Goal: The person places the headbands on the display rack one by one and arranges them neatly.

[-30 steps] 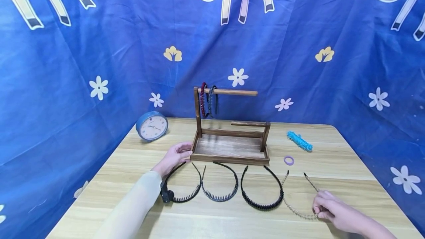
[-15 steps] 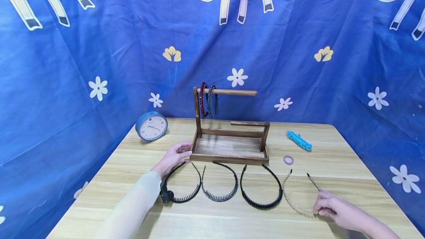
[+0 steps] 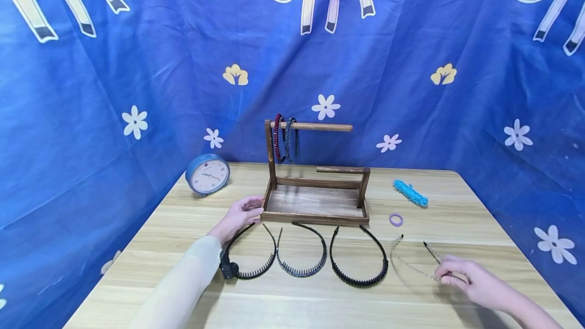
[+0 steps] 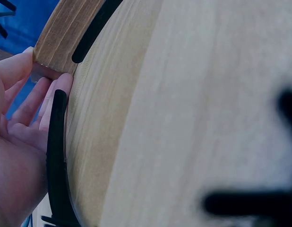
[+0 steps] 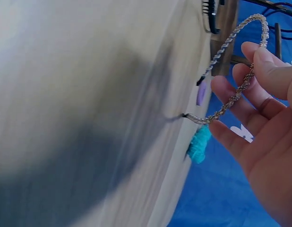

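Note:
In the head view, my right hand (image 3: 459,278) pinches a thin braided gold headband (image 5: 238,92) between thumb and fingers. Its dark tips point away from me, and a shadow falls on the table below it. My left hand (image 3: 235,220) touches the left end of a dark wooden rack (image 3: 315,219), thumb by the upper corner and loosely extended fingers against the end wall. A black toothed headband (image 3: 258,274) lies beside that wrist. To its right lie a blue-grey toothed headband (image 3: 303,272) and a black ridged headband (image 3: 358,283).
A red headband (image 3: 277,138) and a blue one (image 3: 288,140) hang on the rack's upper rod (image 3: 326,127). A round blue clock (image 3: 207,174) stands at the back left. Turquoise cord (image 3: 410,193) and a purple ring (image 3: 395,220) lie to the right. Blue patterned cloth surrounds the table.
My right hand has raised the gold headband slightly and shifted it a little to the right, away from the black ridged headband. My left hand keeps its place at the rack.

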### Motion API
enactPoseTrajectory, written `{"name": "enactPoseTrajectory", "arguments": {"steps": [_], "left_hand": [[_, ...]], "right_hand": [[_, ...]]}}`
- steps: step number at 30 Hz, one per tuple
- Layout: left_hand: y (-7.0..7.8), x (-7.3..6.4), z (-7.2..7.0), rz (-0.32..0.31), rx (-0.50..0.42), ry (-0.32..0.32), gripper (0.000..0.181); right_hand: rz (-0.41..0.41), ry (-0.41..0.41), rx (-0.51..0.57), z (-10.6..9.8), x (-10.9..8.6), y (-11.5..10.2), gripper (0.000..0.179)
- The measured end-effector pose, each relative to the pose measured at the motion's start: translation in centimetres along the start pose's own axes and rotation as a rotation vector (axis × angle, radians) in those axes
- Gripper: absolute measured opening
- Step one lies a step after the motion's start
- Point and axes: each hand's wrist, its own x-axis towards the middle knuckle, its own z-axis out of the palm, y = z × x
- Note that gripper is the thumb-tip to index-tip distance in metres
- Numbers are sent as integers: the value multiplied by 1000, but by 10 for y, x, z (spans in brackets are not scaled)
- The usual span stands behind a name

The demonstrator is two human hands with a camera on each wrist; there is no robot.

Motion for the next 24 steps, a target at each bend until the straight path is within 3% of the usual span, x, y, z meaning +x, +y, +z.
{"name": "enactPoseTrajectory", "arguments": {"steps": [8, 15, 24], "left_hand": [[1, 0, 1, -14, 4, 24, 51], [1, -1, 1, -15, 2, 25, 50], [2, -1, 1, -18, 8, 30, 49]], "right_hand": [[159, 41, -21, -11, 9, -9, 31], [226, 50, 170, -18, 20, -8, 25], [345, 95, 182, -32, 30, -3, 11]]}}
